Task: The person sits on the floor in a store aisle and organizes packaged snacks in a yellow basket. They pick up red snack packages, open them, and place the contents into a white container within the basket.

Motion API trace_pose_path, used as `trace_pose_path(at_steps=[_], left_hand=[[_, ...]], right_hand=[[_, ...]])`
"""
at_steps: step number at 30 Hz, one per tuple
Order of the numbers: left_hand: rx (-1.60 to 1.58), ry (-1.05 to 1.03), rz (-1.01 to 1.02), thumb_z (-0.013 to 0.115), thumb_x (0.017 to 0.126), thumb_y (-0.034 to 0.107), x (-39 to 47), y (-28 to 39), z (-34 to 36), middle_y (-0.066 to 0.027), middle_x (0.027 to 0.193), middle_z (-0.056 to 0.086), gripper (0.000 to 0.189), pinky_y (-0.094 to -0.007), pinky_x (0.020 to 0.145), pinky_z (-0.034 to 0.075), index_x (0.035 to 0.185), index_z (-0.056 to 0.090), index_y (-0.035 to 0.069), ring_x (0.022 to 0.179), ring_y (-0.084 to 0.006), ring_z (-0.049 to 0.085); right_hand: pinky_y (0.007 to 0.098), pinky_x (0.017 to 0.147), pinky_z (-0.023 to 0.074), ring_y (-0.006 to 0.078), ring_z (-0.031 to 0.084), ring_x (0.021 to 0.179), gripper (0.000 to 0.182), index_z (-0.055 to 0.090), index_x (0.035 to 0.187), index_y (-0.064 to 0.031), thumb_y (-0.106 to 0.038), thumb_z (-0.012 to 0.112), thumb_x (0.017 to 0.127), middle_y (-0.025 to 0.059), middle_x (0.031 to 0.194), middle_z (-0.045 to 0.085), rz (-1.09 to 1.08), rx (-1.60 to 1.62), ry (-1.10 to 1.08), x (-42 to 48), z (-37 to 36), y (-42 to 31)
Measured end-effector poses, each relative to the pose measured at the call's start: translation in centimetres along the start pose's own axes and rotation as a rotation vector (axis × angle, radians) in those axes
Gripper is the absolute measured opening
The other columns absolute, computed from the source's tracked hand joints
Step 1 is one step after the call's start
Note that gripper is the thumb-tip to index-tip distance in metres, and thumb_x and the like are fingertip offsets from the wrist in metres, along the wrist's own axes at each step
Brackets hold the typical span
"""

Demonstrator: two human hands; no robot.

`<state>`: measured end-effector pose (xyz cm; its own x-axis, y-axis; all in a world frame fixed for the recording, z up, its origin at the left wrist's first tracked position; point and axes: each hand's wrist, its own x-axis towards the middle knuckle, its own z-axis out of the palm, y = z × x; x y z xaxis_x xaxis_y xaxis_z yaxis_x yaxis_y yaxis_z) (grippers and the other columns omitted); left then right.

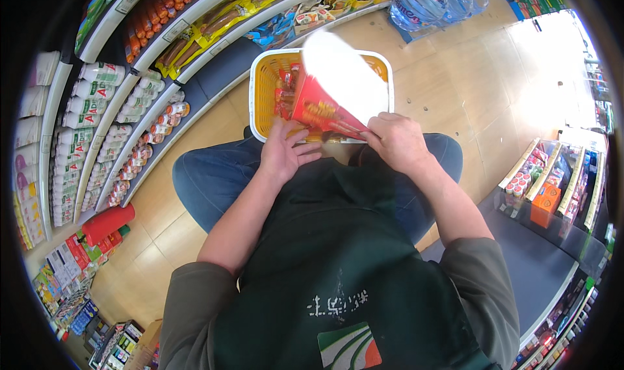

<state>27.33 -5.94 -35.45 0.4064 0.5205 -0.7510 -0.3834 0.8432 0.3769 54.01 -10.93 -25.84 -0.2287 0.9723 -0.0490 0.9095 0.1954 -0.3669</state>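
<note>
My right hand (pixel 400 141) pinches the corner of a red printed package (pixel 319 107) with a large white side (pixel 343 72), possibly cardboard. The package is tilted over a yellow plastic basket (pixel 263 99) with a white rim, blurred at its top edge. Inside the basket, small red-wrapped packets (pixel 285 94) show to the left of the package; the rest of the contents is hidden behind it. Palm up and fingers spread, my left hand (pixel 288 150) is at the basket's near left corner, just below the package. Whether its fingertips touch the package I cannot tell.
Curved shelves on the left carry white bottles (pixel 87 104), orange-wrapped sausages (pixel 156 14) and yellow sausage packs (pixel 214 26). Large water bottles (pixel 421 4) stand on the floor ahead. At right are a grey counter (pixel 524 258) and a snack rack (pixel 546 199). A red cylinder (pixel 108 223) is at left.
</note>
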Motion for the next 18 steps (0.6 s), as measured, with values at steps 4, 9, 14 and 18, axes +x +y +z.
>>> trace_pose_path(at_steps=[4, 9, 14, 18], left_hand=[[0.283, -0.058, 0.068, 0.063, 0.098, 0.051, -0.7, -2.0, 2.4, -0.0181, 0.147, 0.042, 0.084, -0.0519, 0.094, 0.053, 0.159, 0.021, 0.011, 0.115, -0.0349, 0.06], [0.384, -0.065, 0.106, 0.065, 0.097, 0.046, 1.6, -1.9, 5.8, -0.0126, 0.142, 0.049, 0.077, -0.0456, 0.093, 0.052, 0.155, 0.027, 0.014, 0.119, -0.0279, 0.058], [0.418, 0.156, 0.167, 0.055, 0.095, 0.017, 5.3, -1.2, 4.9, -0.0185, 0.129, 0.061, 0.05, -0.0422, 0.091, 0.052, 0.142, 0.047, 0.0, 0.113, -0.0296, 0.064], [0.778, 0.386, 0.335, 0.045, 0.091, 0.007, 10.4, 0.8, -1.2, -0.0231, 0.118, 0.067, 0.044, -0.0441, 0.079, 0.058, 0.129, 0.056, -0.011, 0.099, -0.0332, 0.07]], right_hand=[[0.0423, 0.074, 0.0576, 0.0311, 0.072, 0.083, 0.016, 0.071, 0.088, -0.0073, -0.022, 0.065, 0.088, 0.0137, 0.086, 0.072, 0.17, -0.16, -0.231, 1.8, 2.0, -1.2], [0.0438, 0.079, 0.0593, 0.0323, 0.075, 0.091, 0.021, 0.076, 0.097, -0.0049, -0.017, 0.061, 0.089, 0.0176, 0.096, 0.076, 0.125, -0.124, -0.461, 3.6, 5.2, -4.5], [0.0449, 0.08, 0.0585, 0.0337, 0.074, 0.092, 0.021, 0.074, 0.097, -0.0044, -0.018, 0.06, 0.09, 0.0175, 0.094, 0.075, 0.077, -0.008, -0.427, 4.4, 6.2, -5.9], [0.0474, 0.081, 0.0566, 0.036, 0.071, 0.094, 0.023, 0.071, 0.099, -0.0042, -0.022, 0.06, 0.09, 0.0183, 0.096, 0.073, 0.06, 0.084, -0.471, 4.2, 4.0, -4.6]])
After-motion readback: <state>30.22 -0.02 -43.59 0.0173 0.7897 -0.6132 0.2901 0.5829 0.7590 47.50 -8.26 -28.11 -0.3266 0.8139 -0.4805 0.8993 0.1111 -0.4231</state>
